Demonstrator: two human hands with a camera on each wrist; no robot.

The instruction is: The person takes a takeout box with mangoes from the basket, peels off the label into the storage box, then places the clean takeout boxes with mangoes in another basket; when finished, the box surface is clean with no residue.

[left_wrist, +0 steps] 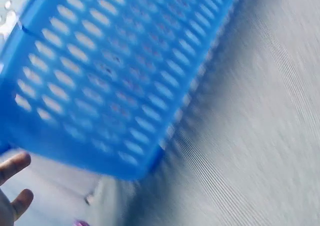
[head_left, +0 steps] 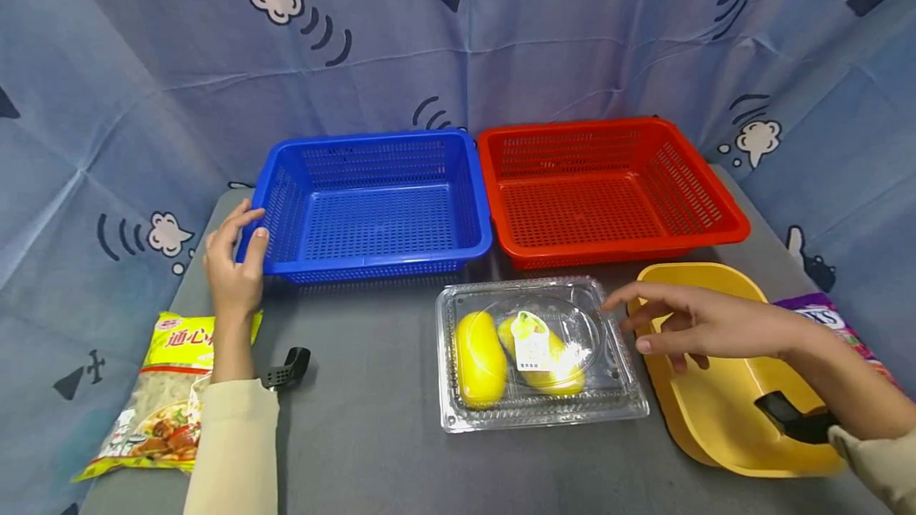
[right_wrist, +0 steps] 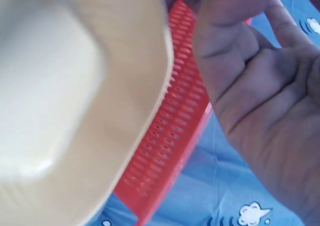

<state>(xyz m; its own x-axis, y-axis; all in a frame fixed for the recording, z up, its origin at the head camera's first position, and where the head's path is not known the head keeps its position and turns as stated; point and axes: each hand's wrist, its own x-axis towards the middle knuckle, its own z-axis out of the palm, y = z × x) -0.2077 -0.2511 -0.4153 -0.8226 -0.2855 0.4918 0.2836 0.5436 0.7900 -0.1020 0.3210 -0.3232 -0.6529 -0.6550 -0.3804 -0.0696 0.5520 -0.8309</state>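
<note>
My left hand (head_left: 234,261) is at the left end of the blue basket (head_left: 372,267). In the left wrist view its fingertips (left_wrist: 21,162) show apart from the basket's slotted wall. My right hand (head_left: 694,323) hovers over the yellow bin (head_left: 680,420), fingers loosely bent and holding nothing. Its fingertips reach toward the right edge of a clear plastic box (head_left: 451,348). Two yellow mangoes (head_left: 481,360) lie inside under the closed lid, which bears a white label. In the right wrist view the palm (right_wrist: 270,85) is turned to the camera, beside the bin's rim.
A red basket (head_left: 622,249) stands right of the blue one, at the back. On the left lies a yellow-topped food bag (head_left: 161,412), partly behind my left arm. A purple packet (head_left: 823,308) sits behind the yellow bin. Patterned blue cloth (head_left: 401,22) hangs behind the table.
</note>
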